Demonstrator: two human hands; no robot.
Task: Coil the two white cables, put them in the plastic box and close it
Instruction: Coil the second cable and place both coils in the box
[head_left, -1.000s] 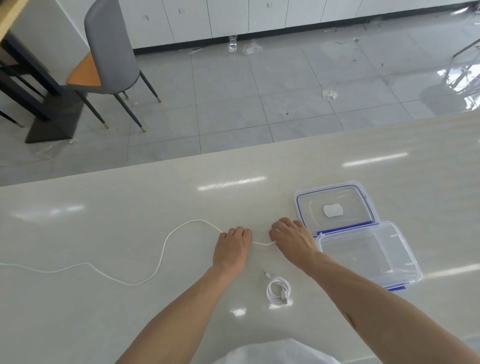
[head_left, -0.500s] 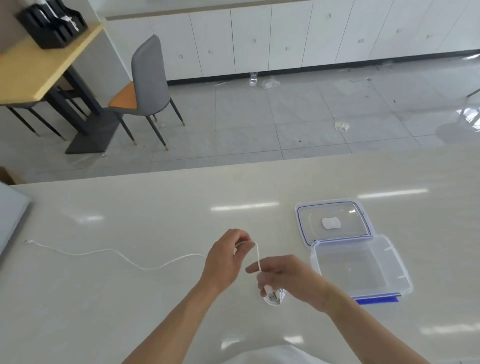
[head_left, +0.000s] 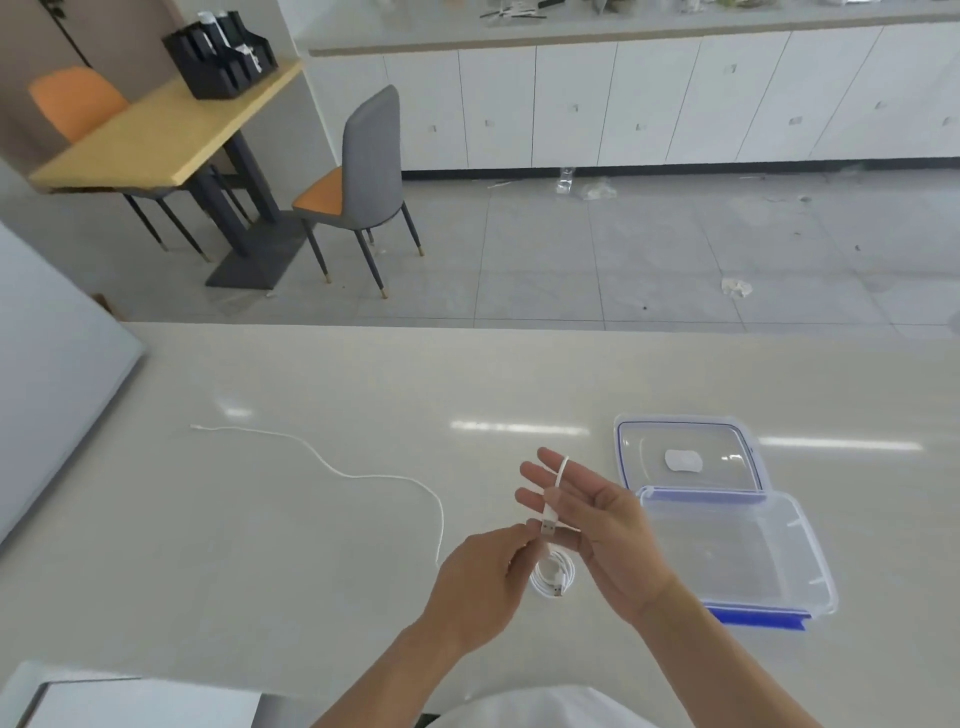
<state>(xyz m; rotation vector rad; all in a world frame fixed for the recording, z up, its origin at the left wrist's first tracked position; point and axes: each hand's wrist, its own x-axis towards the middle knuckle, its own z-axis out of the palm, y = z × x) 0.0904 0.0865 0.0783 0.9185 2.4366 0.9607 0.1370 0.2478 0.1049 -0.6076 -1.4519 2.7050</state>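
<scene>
We see the right hand (head_left: 602, 525) raised palm-up, fingers spread apart, with the loose white cable (head_left: 358, 475) looped over one finger and its USB plug lying across them. The left hand (head_left: 478, 582) is pinched together on that cable just below the plug. We count two thin, round cables: this one trails away left of the left hand over the glossy counter (head_left: 260, 545); the coiled cable (head_left: 553, 577) lies between both hands. One clear plastic box (head_left: 748, 561), rectangular, blue-clipped, sits open just right of the right hand, its lid (head_left: 685, 452) flat beyond.
</scene>
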